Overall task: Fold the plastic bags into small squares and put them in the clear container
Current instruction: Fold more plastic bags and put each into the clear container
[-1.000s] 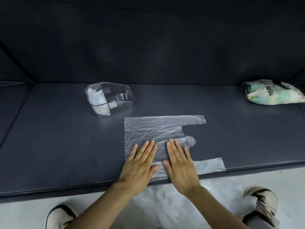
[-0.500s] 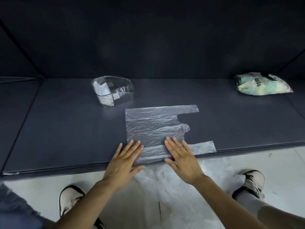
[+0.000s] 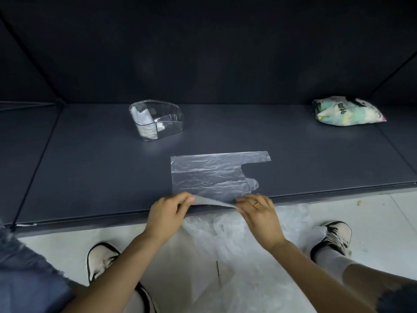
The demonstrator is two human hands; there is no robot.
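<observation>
Bare forearms, no sleeves; dark blue frayed denim shorts (image 3: 27, 279).
Gold ring (image 3: 256, 204) on right hand (image 3: 259, 213); white-and-black sneakers (image 3: 334, 236), grey sock (image 3: 329, 258); left hand (image 3: 167, 213) unadorned.

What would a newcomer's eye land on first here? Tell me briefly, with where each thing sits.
First, the two hands at the near table edge: the left hand and right hand each pinch the near edge of the clear plastic bag spread flat on the dark table. Behind it to the left stands the clear container, already holding folded plastic. A colourful printed bag lies far right.
</observation>
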